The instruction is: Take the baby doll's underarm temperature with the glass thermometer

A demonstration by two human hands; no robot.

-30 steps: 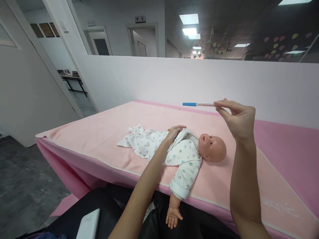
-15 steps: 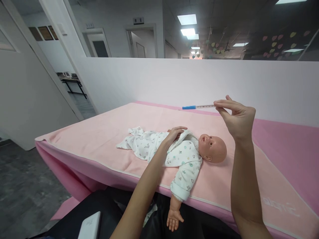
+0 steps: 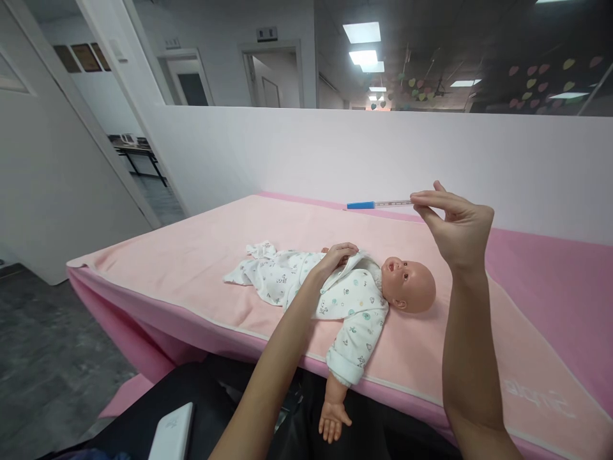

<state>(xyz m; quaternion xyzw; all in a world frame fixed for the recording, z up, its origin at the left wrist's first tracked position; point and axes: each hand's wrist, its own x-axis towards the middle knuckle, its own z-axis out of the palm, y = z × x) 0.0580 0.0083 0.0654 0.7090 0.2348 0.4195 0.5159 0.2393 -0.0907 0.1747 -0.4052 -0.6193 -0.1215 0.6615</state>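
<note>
My right hand (image 3: 453, 223) is raised above the doll's head end, pinching one end of a glass thermometer (image 3: 393, 203). The thermometer lies level and points left; its far end is blue (image 3: 361, 206). A baby doll (image 3: 416, 286) lies on its back with its head to the right, dressed in a white printed top (image 3: 357, 303). My left hand (image 3: 339, 257) rests on the doll's chest, its fingers curled at the edge of the top's front flap. The thumb is mostly hidden. One doll arm (image 3: 334, 409) hangs over the near edge.
A peach cover (image 3: 191, 255) lies over a pink cloth (image 3: 550, 275) on the table. A white partition (image 3: 306, 153) with glass above stands behind. On my lap at the lower left is a white flat device (image 3: 171, 431). A door (image 3: 57, 166) is at the left.
Almost nothing differs. The thermometer and my right hand have shifted very slightly, and the view has moved a little. My left hand stays on the doll's chest.
</note>
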